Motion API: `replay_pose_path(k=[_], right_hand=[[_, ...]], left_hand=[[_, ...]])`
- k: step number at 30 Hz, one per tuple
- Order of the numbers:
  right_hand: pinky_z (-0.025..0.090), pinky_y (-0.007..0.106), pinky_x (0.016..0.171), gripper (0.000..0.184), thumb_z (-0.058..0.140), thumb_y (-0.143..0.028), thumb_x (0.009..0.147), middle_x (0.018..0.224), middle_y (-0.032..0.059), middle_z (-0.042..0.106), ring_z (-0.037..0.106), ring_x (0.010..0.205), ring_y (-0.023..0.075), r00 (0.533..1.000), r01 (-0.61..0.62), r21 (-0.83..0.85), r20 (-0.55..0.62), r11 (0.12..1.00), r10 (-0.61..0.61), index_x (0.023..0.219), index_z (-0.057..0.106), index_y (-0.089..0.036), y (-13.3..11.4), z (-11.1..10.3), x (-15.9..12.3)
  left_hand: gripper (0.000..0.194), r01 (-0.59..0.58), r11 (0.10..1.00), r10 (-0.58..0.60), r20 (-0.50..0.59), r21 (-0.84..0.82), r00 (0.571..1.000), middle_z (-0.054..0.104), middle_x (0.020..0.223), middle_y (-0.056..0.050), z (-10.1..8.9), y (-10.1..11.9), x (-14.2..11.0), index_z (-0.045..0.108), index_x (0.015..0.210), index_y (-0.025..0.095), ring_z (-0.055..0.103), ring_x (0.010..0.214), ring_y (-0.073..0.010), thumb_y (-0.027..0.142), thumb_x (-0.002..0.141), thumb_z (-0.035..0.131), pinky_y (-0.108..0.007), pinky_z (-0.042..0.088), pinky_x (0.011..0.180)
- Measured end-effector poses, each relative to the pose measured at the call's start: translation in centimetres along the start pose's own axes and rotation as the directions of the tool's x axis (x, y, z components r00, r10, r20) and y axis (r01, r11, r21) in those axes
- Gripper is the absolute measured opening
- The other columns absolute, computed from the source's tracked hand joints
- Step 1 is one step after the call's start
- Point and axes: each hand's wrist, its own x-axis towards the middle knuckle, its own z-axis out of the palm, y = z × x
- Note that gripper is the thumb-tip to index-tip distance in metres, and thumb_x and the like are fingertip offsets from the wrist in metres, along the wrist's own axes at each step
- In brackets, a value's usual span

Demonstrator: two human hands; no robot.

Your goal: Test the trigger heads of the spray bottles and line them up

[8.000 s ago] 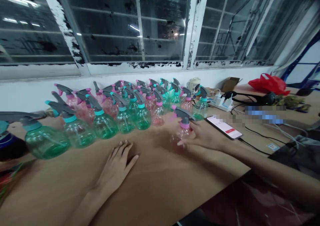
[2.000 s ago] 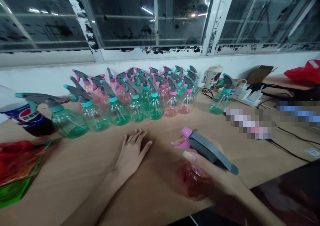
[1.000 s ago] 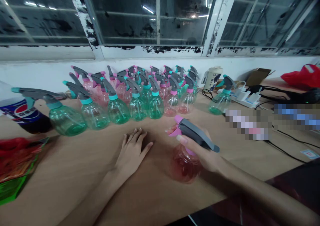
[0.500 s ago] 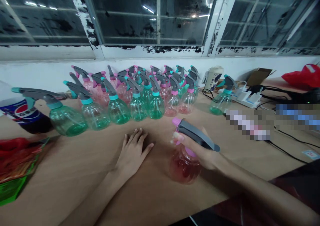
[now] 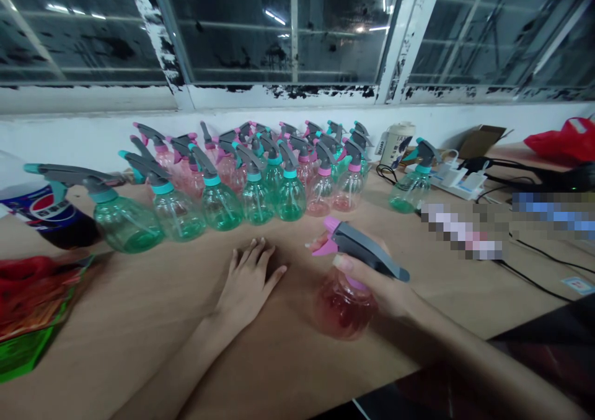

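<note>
My right hand [image 5: 379, 280] is wrapped round the neck of a pink spray bottle [image 5: 344, 311] with a grey and pink spray head. The bottle stands upright on the wooden table [image 5: 260, 370], its nozzle pointing to the left. My thumb lies across the near side of the neck, and some fingertips show beyond the pink trigger. To the left, my left hand [image 5: 248, 277] rests palm down on the table with fingers spread, holding nothing. Behind both hands stand several green spray bottles [image 5: 220, 203] and several pink spray bottles [image 5: 348, 188].
One green spray bottle [image 5: 409, 188] stands apart at right, near a paper cup [image 5: 397, 147] and a white power strip [image 5: 458, 181] with black cables. A Pepsi bottle [image 5: 51, 212] and a red and green packet [image 5: 37, 302] are at left. Windows rise behind.
My right hand's fingers have loosened at the trigger, which now shows extended forward, and the thumb has shifted. The left hand has not moved.
</note>
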Motion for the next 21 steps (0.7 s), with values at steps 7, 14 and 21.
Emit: replay_pose_path(k=[7, 14, 21], right_hand=[[0.051, 0.029, 0.073, 0.012, 0.060, -0.034, 0.084, 0.089, -0.0001, 0.068, 0.065, 0.083, 0.0161, 0.999, -0.038, -0.096, -0.022, 0.995, 0.036, 0.091, 0.063, -0.024, -0.49, 0.01, 0.17], [0.045, 0.026, 0.054, 0.019, 0.061, -0.037, 0.083, 0.067, -0.0018, 0.063, 0.059, 0.060, 0.0123, 0.993, -0.094, -0.261, -0.099, 0.961, 0.070, 0.074, 0.062, -0.021, -0.70, 0.19, 0.39], [0.051, 0.031, 0.080, 0.012, 0.060, -0.032, 0.084, 0.095, 0.0005, 0.070, 0.066, 0.090, 0.0171, 1.000, 0.001, -0.097, -0.026, 0.995, -0.003, 0.091, 0.065, -0.023, -1.00, 0.34, 0.18]], left_hand=[[0.050, -0.003, 1.000, 0.003, -0.002, 0.000, 1.000, 0.043, 0.144, -0.016, -0.14, 0.04, 0.01, 0.050, 0.130, 0.012, 0.035, 0.135, -0.0317, 0.046, 0.095, 0.039, -0.057, 0.026, 0.108], [0.050, 0.002, 1.000, -0.002, 0.016, -0.005, 1.000, 0.042, 0.144, -0.015, -0.28, 0.17, -0.01, 0.050, 0.131, 0.012, 0.033, 0.136, -0.0314, 0.045, 0.094, 0.041, -0.057, 0.024, 0.109], [0.051, -0.022, 1.000, 0.022, -0.012, -0.003, 1.000, 0.043, 0.144, -0.017, -0.05, -0.06, -0.02, 0.050, 0.130, 0.012, 0.035, 0.135, -0.0314, 0.047, 0.095, 0.037, -0.057, 0.026, 0.108]])
